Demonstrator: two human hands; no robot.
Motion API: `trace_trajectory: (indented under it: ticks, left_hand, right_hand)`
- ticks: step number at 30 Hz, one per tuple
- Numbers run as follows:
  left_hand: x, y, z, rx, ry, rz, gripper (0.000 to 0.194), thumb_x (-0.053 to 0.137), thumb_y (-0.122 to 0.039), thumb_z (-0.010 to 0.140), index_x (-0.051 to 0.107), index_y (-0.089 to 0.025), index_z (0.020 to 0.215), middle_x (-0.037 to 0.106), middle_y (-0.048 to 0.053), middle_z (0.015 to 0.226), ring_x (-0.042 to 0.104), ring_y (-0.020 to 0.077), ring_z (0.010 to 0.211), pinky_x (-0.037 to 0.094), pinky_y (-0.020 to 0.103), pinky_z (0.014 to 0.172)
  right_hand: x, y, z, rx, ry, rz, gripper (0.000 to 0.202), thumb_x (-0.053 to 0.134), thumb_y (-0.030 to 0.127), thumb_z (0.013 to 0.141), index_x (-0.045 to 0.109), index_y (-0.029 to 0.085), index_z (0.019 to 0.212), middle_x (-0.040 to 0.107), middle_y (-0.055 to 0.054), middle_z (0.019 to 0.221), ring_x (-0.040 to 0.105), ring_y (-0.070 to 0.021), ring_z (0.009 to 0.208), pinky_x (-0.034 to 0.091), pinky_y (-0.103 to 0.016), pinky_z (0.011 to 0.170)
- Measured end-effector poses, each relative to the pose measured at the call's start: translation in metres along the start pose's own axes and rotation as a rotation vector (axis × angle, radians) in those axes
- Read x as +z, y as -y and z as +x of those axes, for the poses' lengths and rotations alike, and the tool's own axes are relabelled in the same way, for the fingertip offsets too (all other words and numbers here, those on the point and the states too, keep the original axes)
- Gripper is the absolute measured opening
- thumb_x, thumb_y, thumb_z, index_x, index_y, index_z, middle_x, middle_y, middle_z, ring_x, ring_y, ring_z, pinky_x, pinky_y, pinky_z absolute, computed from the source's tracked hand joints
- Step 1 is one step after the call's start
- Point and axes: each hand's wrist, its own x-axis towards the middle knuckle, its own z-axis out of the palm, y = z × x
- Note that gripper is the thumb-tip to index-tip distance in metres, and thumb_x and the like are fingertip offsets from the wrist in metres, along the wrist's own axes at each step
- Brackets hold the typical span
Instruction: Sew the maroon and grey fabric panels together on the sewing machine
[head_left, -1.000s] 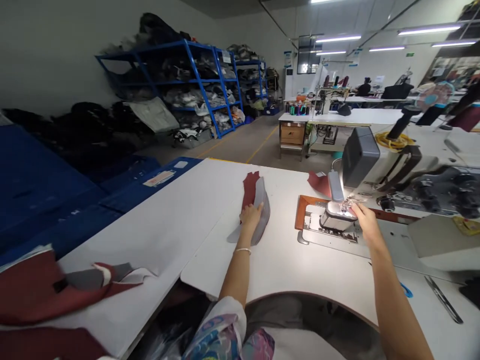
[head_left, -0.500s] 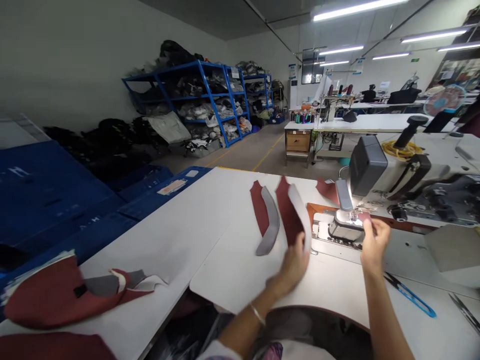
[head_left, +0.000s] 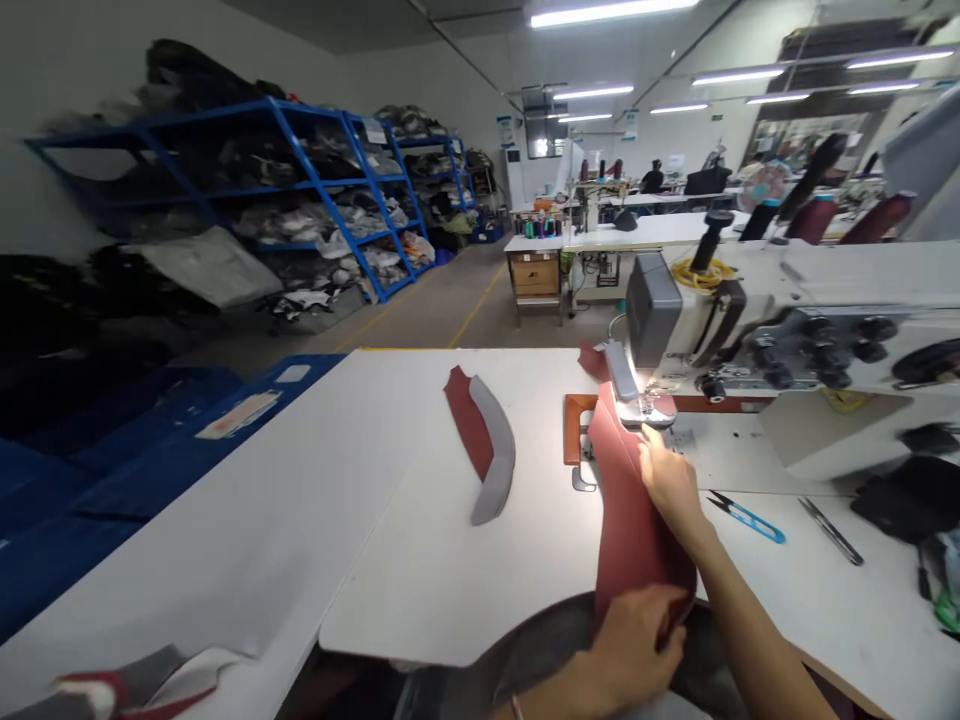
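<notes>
A long dark-red fabric piece (head_left: 630,500) stretches from the sewing machine's needle area toward the table's front edge. My left hand (head_left: 637,640) is closed on its lower end, with the fingers curled at the edge. Higher up, my right hand (head_left: 670,485) grips the right edge close to the machine's small raised bed (head_left: 646,412). The exact finger contact there is partly hidden. On the table to the left lies a second red piece (head_left: 468,425) with a curved grey strip (head_left: 496,450) along it. A small red scrap (head_left: 592,361) rests behind the machine's lamp (head_left: 620,370).
The sewing machine (head_left: 757,300) fills the right side. Blue thread snips (head_left: 750,518) and metal tweezers (head_left: 831,530) lie right of my right forearm. More red and grey pieces (head_left: 150,680) are at the lower left. Blue shelves (head_left: 315,180) stand beyond the table.
The left hand has brought one red piece from the table to the machine and turned it red side up. My right hand now grips it too. The view has swung right.
</notes>
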Motion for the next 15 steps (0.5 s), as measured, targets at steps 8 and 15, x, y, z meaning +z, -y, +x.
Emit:
trace_trajectory:
  ticks: [8, 15]
  left_hand:
    - [-0.106, 0.018, 0.114, 0.394, -0.652, 0.424, 0.042, 0.038, -0.016, 0.096, 0.046, -0.020, 0.137, 0.055, 0.009, 0.135, 0.043, 0.0239, 0.134, 0.040, 0.048, 0.112]
    - [-0.102, 0.043, 0.145, 0.434, -0.611, 0.525, 0.046, 0.038, -0.017, 0.097, 0.039, -0.019, 0.143, 0.050, 0.009, 0.142, 0.041, 0.0223, 0.136, 0.041, 0.043, 0.112]
  right_hand:
    - [-0.021, -0.013, 0.025, -0.079, -0.049, 0.513, 0.028, 0.041, 0.036, 0.089, 0.064, 0.020, 0.094, 0.071, -0.007, 0.096, 0.065, -0.0221, 0.088, 0.047, -0.032, 0.079]
    - [-0.008, -0.021, 0.035, 0.018, -0.125, 0.538, 0.025, 0.042, 0.035, 0.087, 0.060, 0.020, 0.095, 0.069, -0.007, 0.101, 0.064, -0.0226, 0.093, 0.047, -0.035, 0.081]
